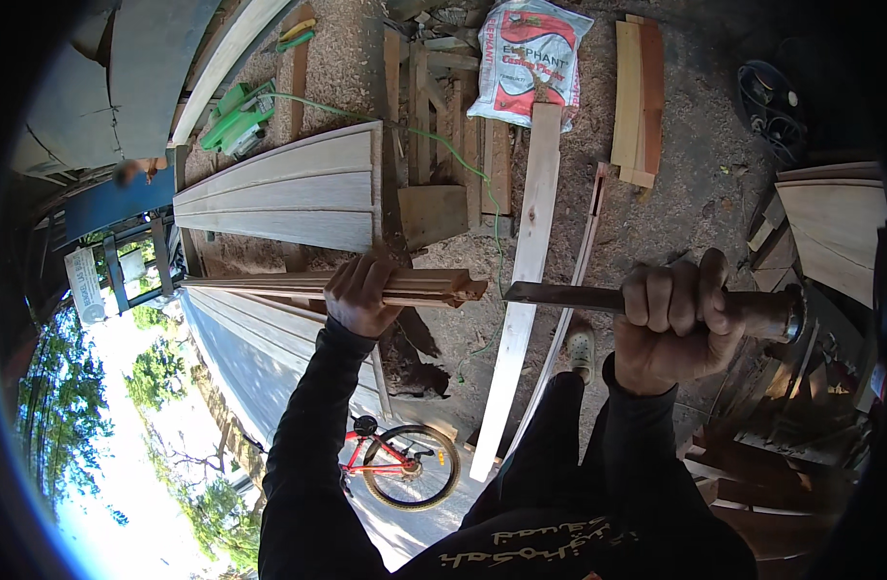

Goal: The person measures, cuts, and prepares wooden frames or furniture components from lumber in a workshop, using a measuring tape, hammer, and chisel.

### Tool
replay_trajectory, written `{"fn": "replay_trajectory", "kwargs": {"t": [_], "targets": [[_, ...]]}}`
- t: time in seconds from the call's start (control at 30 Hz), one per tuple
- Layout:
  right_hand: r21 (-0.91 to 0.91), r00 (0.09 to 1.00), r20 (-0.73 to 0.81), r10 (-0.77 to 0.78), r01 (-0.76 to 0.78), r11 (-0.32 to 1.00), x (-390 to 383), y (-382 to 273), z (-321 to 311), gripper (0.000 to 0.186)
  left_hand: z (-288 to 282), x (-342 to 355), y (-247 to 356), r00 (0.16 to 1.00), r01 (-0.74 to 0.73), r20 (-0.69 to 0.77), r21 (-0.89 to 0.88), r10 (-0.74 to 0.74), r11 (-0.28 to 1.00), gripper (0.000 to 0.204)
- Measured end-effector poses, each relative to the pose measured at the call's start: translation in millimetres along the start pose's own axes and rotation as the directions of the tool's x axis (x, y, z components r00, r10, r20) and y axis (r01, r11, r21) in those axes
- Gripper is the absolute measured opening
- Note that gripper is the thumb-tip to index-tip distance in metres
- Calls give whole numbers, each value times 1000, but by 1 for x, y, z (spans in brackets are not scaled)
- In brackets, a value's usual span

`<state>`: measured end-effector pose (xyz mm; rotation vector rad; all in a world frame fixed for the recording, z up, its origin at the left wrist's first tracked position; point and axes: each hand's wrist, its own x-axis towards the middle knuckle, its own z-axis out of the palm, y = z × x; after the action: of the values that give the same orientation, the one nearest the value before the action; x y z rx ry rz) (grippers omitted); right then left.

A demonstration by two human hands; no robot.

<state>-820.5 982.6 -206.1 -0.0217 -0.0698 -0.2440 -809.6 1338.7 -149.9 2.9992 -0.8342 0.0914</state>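
The person's left hand (361, 293) is wrapped around a grooved wooden rail (429, 286), whose notched end sticks out toward the right hand (673, 309). That right hand is curled in a fist around a long chisel (569, 297), its blade reaching toward the left hand and its handle jutting out on the far side of the fist. The blade's tip sits just beside the rail's notched end, with a small gap showing between them.

Between the two hands, and lower, a long pale plank (532, 213) runs past the blade; a narrow slotted strip (590, 217) lies nearer the right hand. Beyond the left hand are a panelled wooden board (279, 191) and a green power tool (233, 124). A red bicycle (405, 468) stands nearer the body, below the left hand.
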Motion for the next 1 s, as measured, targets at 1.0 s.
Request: {"fn": "replay_trajectory", "kwargs": {"t": [1.0], "targets": [[22,986,-31,162,-162,987,-13,57,-26,13,-1,-16,-3,998,12,55,14,-13,1000,40]]}}
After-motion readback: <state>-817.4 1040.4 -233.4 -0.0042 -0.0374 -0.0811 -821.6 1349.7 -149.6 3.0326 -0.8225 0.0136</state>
